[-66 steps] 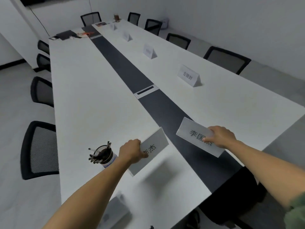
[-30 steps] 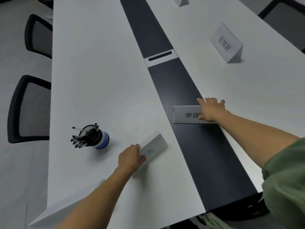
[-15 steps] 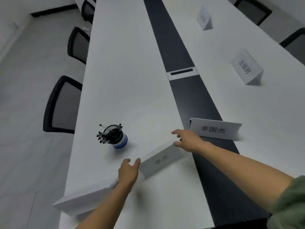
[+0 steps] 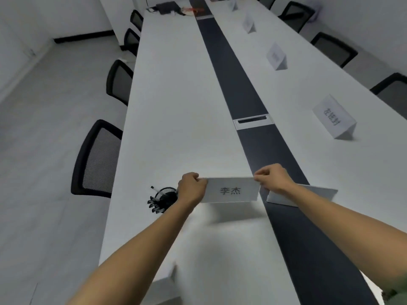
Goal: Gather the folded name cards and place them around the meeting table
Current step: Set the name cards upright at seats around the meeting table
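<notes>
"White name card point(image 4: 232, 190) — where is it?"
"Held above the table point(image 4: 176, 106), just right of the pen cup point(image 4: 164, 198) — left hand point(image 4: 191, 190) pinches one end, right hand point(image 4: 272, 179) pinches the other."

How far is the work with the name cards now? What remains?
Done: name cards stand along the right side of the table: a near card, a middle card, a far card. A fourth card sits at the edge of the dark strip. In hand: the left hand and right hand pinch the held card by its top corners. Left: no card stands before the left chairs.
</notes>
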